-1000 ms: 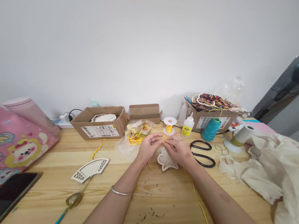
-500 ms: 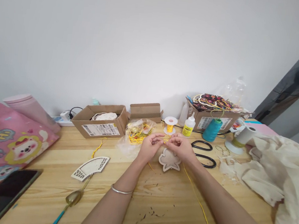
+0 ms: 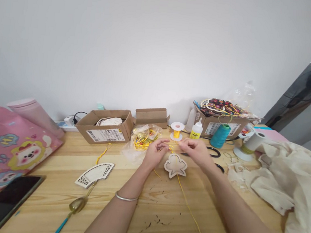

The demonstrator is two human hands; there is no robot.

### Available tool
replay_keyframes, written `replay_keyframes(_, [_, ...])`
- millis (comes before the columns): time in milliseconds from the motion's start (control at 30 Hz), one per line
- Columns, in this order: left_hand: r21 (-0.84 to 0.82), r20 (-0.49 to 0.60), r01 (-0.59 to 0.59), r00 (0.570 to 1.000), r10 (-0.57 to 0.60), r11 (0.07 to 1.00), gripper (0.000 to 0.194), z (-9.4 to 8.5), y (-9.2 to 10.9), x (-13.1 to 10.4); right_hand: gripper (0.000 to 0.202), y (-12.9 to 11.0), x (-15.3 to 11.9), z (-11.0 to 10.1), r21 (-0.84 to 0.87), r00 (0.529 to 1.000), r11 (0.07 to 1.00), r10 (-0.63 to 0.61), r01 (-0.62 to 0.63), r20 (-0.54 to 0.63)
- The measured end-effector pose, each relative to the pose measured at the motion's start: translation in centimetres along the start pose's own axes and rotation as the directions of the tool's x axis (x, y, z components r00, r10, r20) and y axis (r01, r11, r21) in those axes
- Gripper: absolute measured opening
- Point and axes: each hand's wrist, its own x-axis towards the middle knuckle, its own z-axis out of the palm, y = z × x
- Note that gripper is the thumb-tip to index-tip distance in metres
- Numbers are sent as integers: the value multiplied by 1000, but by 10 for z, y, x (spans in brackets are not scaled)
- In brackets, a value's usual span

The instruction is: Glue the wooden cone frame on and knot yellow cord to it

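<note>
My left hand (image 3: 156, 152) is closed on the yellow cord (image 3: 171, 148) above a wooden flower-shaped piece (image 3: 176, 165). That pale piece, with a grey inner outline, hangs or rests just below and between my hands. To the right of the cord is my right hand (image 3: 195, 150), its thumb and index finger pinched together; what they hold is too small to make out. From under the piece a long yellow strand (image 3: 192, 214) runs down to the table's front edge. Black-handled scissors (image 3: 213, 152) lie partly hidden behind my right hand and wrist.
Behind stand a yellow thread spool (image 3: 176, 131), a glue bottle (image 3: 196, 130), a teal thread cone (image 3: 220, 136) and two cardboard boxes. At left lie a fan-shaped piece (image 3: 95, 174), a phone (image 3: 3, 202) and a pink bag (image 3: 19, 149). Cream cloth (image 3: 283, 176) covers the right side.
My right hand has moved right, away from my left hand. The flower-shaped piece is turned slightly and more visible, and the long strand has shifted left.
</note>
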Motion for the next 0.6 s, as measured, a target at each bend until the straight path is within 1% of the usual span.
replay_keyframes(33, [22,6,-9,1000,9,1000,27,0,0,0,37,3,3,7,-123,997,992,14,-24,-78])
replay_keyframes(67, [48,9,-18,1000,18,999,27,0,0,0,34,6,5,13,-223,994,974,15,-39,-110])
replay_keyframes(133, [114,13,-38,999,37,993,28,0,0,0,33,13,7,22,-369,992,927,15,-60,-123])
replay_keyframes(200, [186,18,-61,998,59,981,28,0,0,0,36,21,7,25,-443,995,893,31,-73,-100])
replay_keyframes(267, [253,28,-90,996,86,963,29,0,0,-1,35,27,7,25,-458,996,885,56,-84,-75])
replay_keyframes(400, [350,36,-124,992,119,929,29,0,-1,0,28,34,8,24,-429,994,896,107,-112,-36])
replay_keyframes(500, [378,50,-122,993,111,918,29,-1,-2,0,28,34,9,23,-434,990,891,137,-135,-26])
replay_keyframes(600, [441,53,-90,996,74,893,26,-2,-1,0,29,31,9,21,-464,987,873,156,-150,-26])
